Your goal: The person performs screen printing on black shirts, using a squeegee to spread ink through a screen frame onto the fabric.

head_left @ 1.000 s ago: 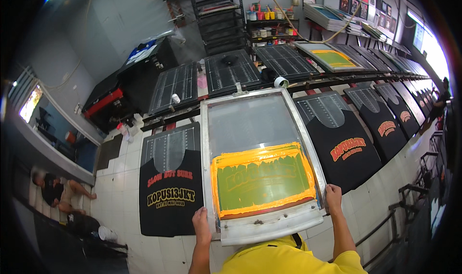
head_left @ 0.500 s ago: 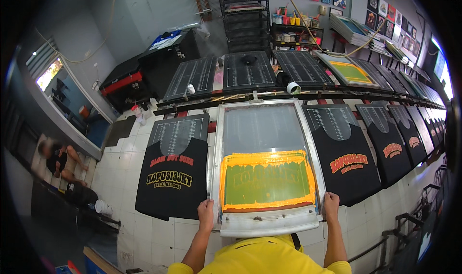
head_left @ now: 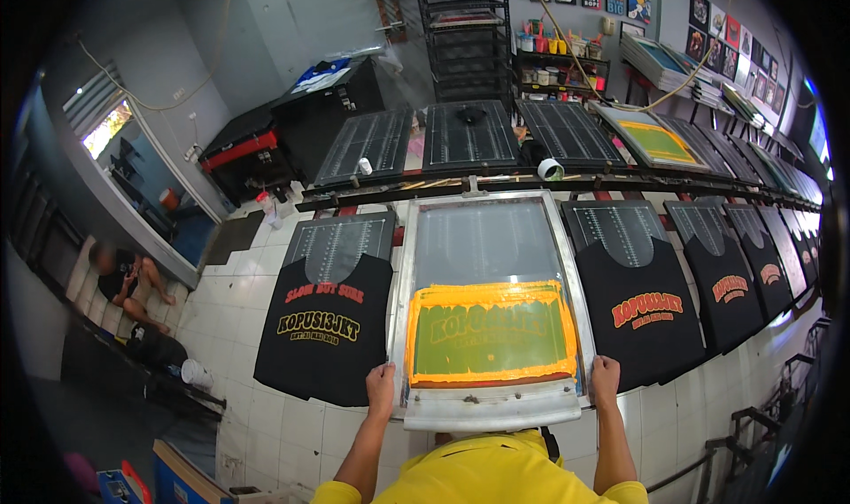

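Observation:
A silver-edged printing screen (head_left: 490, 238) lies before me over a dark platen. Thick orange ink (head_left: 487, 293) rings the green stencil area (head_left: 460, 358), where faint lettering shows through. Across the screen's near end rests a wide silver squeegee (head_left: 491, 407). My left hand (head_left: 381, 387) is closed on the frame's near left side. On the near right side, my right hand (head_left: 606, 378) grips the frame the same way. To the left, a printed black T-shirt (head_left: 323, 362) lies on its platen; to the right is another black T-shirt (head_left: 651, 349) with orange-red lettering.
Behind a dark rail stands a row of bare platens (head_left: 469, 137), with a second inked screen (head_left: 655, 141) at its right. A shelf of ink pots (head_left: 558, 57) and a tall rack (head_left: 465, 35) are farther back. A person (head_left: 128, 278) sits at the far left.
My view has shifted slightly, so the surroundings sit a little farther right and lower. Both hands keep their hold on the screen frame.

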Motion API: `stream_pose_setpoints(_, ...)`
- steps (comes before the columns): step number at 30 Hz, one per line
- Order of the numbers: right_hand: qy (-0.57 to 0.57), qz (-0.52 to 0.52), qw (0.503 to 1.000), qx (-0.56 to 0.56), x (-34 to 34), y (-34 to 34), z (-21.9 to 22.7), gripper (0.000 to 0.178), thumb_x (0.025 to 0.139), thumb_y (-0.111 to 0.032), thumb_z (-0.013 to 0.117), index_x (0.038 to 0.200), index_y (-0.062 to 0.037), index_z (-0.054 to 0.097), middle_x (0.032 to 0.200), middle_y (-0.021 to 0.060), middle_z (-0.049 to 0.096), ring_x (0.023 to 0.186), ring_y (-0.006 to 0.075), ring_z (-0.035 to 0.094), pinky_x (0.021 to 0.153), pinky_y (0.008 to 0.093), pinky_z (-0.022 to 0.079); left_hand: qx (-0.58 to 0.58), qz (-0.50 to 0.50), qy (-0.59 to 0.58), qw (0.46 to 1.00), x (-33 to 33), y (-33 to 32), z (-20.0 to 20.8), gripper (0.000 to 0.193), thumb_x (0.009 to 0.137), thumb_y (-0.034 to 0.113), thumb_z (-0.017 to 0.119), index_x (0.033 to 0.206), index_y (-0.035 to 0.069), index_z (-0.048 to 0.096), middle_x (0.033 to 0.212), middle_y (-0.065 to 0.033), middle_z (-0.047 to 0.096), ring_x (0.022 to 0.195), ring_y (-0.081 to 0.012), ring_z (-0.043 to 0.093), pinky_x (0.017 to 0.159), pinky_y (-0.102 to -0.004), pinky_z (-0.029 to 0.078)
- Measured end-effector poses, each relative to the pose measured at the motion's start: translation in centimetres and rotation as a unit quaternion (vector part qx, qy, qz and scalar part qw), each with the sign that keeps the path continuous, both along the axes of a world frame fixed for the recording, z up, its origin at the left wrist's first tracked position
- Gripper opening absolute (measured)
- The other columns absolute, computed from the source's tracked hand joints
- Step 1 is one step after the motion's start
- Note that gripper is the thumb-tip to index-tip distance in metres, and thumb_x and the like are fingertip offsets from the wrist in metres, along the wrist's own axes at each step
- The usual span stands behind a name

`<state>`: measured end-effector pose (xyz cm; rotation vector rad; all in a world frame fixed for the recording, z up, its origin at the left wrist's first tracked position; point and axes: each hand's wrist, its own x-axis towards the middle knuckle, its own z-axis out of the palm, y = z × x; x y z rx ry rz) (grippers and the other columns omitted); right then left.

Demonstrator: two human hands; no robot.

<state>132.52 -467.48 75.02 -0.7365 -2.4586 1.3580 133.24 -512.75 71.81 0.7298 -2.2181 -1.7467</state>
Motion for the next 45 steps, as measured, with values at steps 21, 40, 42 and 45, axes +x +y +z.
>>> stream_pose_setpoints(21,-0.025,0.0,1.0,-0.007,-1.2,0.2,-0.2,0.026,0.084,-0.013,0.05,0.08,0.0109,0.059,0.057,0.0081,0.051,0.056,0.0116,0.045,0.054,0.0327,0.038,0.083,0.017,-0.042,0.996,-0.6,-0.4,0.2,0.031,0.087,0.015,0.055,0.104,-0.01,0.061,0.092,-0.0118,0.065,0.083,-0.016,0.059,0.077,-0.0283,0.046)
stream_pose_setpoints(40,0.023,-0.003,0.996,0.086,-1.0,0.0,-3.2,0.026,0.085,-0.014,0.051,0.091,0.0088,0.063,0.077,0.0242,0.063,0.071,0.034,0.062,0.067,0.038,0.046,-0.144,-0.078,-0.059,0.985,-1.0,-2.1,-0.6,0.025,0.085,0.013,0.055,0.097,-0.007,0.064,0.089,-0.0194,0.065,0.082,-0.0278,0.063,0.075,-0.0341,0.048)
stream_pose_setpoints(42,0.031,0.001,0.995,0.095,-1.0,0.0,-3.5,0.026,0.085,-0.014,0.051,0.09,0.0091,0.063,0.078,0.0247,0.063,0.072,0.0366,0.061,0.067,0.0393,0.046,-0.213,-0.091,-0.052,0.971,-0.9,-2.3,-0.9,0.023,0.084,0.014,0.056,0.095,-0.005,0.064,0.09,-0.0208,0.065,0.083,-0.0332,0.063,0.075,-0.0365,0.048)
stream_pose_setpoints(45,-0.002,0.004,0.994,0.106,-0.9,-0.3,-3.3,0.027,0.086,-0.015,0.051,0.091,0.0085,0.063,0.077,0.025,0.063,0.072,0.0366,0.062,0.067,0.0388,0.047,-0.262,-0.104,-0.064,0.957,-1.2,-1.9,-0.6,0.022,0.084,0.014,0.057,0.094,-0.003,0.065,0.09,-0.0206,0.064,0.085,-0.0371,0.062,0.076,-0.0387,0.048)
